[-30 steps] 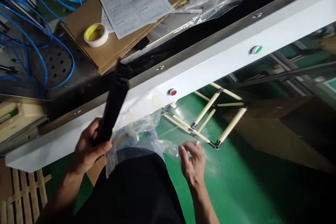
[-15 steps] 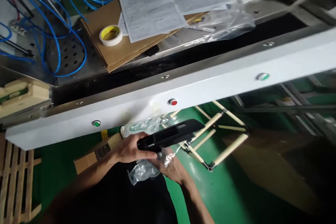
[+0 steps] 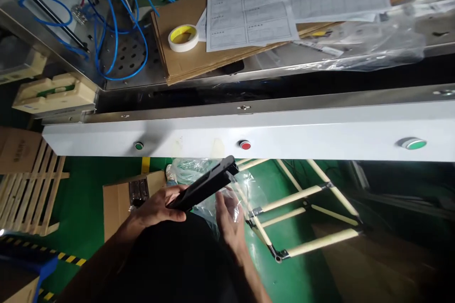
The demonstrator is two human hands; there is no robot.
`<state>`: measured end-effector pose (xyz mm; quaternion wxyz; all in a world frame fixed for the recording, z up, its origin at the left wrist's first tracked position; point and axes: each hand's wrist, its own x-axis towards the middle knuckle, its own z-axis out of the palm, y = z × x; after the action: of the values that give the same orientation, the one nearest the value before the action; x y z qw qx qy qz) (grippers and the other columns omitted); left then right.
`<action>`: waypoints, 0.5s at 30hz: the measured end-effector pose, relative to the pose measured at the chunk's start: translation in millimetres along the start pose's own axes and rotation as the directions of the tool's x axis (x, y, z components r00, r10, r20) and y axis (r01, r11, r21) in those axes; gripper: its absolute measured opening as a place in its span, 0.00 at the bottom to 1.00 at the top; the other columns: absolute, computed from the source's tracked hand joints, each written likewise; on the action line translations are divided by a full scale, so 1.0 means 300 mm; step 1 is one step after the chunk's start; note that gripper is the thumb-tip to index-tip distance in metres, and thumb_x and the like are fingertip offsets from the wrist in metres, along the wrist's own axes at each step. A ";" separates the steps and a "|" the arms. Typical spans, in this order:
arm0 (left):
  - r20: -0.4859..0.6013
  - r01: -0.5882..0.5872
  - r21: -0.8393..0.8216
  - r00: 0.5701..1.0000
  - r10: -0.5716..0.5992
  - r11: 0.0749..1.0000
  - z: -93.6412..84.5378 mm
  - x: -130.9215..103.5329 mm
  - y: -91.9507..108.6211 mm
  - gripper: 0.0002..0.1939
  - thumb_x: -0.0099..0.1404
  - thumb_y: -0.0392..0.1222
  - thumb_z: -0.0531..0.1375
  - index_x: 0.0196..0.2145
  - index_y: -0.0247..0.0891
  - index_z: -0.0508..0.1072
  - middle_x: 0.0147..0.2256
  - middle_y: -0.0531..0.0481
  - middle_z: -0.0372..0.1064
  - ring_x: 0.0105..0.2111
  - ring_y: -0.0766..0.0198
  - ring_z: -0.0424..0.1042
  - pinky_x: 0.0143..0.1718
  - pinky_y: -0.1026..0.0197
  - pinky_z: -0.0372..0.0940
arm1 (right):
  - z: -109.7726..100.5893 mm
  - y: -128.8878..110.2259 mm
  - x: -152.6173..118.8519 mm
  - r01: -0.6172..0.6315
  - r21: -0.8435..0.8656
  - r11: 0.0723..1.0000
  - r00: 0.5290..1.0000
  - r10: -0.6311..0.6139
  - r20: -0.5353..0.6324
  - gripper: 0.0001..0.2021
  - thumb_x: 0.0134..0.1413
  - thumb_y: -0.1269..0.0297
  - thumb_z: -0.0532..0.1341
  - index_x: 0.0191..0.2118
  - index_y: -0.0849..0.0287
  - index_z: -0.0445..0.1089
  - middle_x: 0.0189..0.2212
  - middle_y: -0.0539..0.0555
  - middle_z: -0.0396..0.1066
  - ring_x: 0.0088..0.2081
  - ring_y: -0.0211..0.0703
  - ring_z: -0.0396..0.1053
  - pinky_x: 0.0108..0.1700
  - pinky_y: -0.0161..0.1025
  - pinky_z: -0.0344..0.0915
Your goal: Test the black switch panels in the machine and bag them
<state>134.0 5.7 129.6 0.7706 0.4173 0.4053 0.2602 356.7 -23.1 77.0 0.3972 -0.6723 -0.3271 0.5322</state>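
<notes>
My left hand (image 3: 161,207) is wrapped round the lower end of a long black plastic part (image 3: 204,187), which tilts up to the right. My right hand (image 3: 229,213) holds a clear plastic bag (image 3: 249,189) beside the part's upper end; its fingers are curled and partly seen through the film. The black part's far end lies close to the bag, and whether it is inside the bag I cannot tell.
A white panel (image 3: 199,135) with green and red buttons crosses ahead. Behind it are papers (image 3: 249,14), cardboard (image 3: 192,66), a tape roll (image 3: 183,38) and blue hoses (image 3: 115,33). Below stand an open box (image 3: 115,208), a pipe frame (image 3: 322,241) and a pallet (image 3: 31,194).
The black part has swung to a steeper, edge-on tilt. My right hand has come out from beneath it and risen on its right side with the bag. The camera view has turned.
</notes>
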 end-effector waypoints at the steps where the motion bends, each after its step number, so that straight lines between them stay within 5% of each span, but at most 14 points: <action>1: -0.041 0.020 0.001 0.999 -0.020 1.000 0.010 -0.004 -0.016 0.30 0.57 0.60 0.74 0.51 0.39 0.80 0.47 0.44 0.77 0.53 0.45 0.73 0.55 0.51 0.64 | 0.006 0.005 -0.003 0.013 0.001 1.000 1.000 -0.013 -0.025 0.24 0.63 0.38 0.61 0.47 0.54 0.78 0.30 0.56 0.76 0.32 0.52 0.71 0.34 0.47 0.71; 5: -0.230 0.016 -0.011 0.973 -0.018 1.000 -0.004 -0.054 -0.033 0.30 0.53 0.59 0.77 0.47 0.37 0.82 0.45 0.43 0.78 0.50 0.45 0.74 0.52 0.53 0.65 | -0.025 0.057 0.012 0.046 0.027 0.999 0.975 -0.039 -0.220 0.18 0.60 0.44 0.63 0.39 0.56 0.77 0.41 0.61 0.79 0.45 0.58 0.76 0.49 0.54 0.74; 9: -0.407 -0.015 -0.021 0.913 0.005 1.000 -0.096 -0.154 -0.008 0.29 0.48 0.61 0.77 0.39 0.36 0.84 0.35 0.45 0.77 0.40 0.50 0.74 0.44 0.54 0.68 | -0.084 0.119 0.048 0.038 0.038 0.999 0.945 -0.024 -0.325 0.16 0.55 0.49 0.65 0.41 0.56 0.72 0.37 0.59 0.78 0.36 0.52 0.76 0.37 0.48 0.74; 11: -0.510 -0.056 -0.015 0.859 0.041 0.998 -0.150 -0.198 0.002 0.26 0.46 0.60 0.78 0.35 0.37 0.83 0.30 0.48 0.74 0.35 0.54 0.73 0.40 0.56 0.69 | -0.085 0.139 0.064 0.040 -0.024 0.999 0.972 -0.045 -0.231 0.18 0.48 0.53 0.68 0.43 0.55 0.71 0.32 0.55 0.78 0.28 0.48 0.73 0.31 0.44 0.71; 13: -0.603 -0.100 -0.023 0.795 0.066 0.995 -0.196 -0.229 0.009 0.25 0.45 0.59 0.78 0.33 0.38 0.83 0.25 0.52 0.69 0.28 0.60 0.69 0.37 0.58 0.70 | -0.060 0.151 0.080 0.084 -0.117 0.990 0.996 -0.084 0.005 0.16 0.44 0.56 0.68 0.41 0.53 0.74 0.28 0.52 0.77 0.26 0.47 0.71 0.30 0.43 0.69; 15: -0.658 -0.128 -0.033 0.749 0.075 0.991 -0.227 -0.250 0.013 0.24 0.44 0.57 0.79 0.33 0.38 0.83 0.22 0.54 0.66 0.23 0.63 0.64 0.34 0.58 0.69 | -0.013 0.161 0.104 0.149 -0.167 0.975 0.969 -0.110 0.221 0.10 0.44 0.57 0.67 0.34 0.53 0.75 0.24 0.50 0.75 0.26 0.46 0.70 0.31 0.42 0.69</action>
<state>36.2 -18.1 141.5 0.5799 0.2916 0.6158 0.4466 368.3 -19.7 20.7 0.3311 -0.6227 -0.4581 0.5410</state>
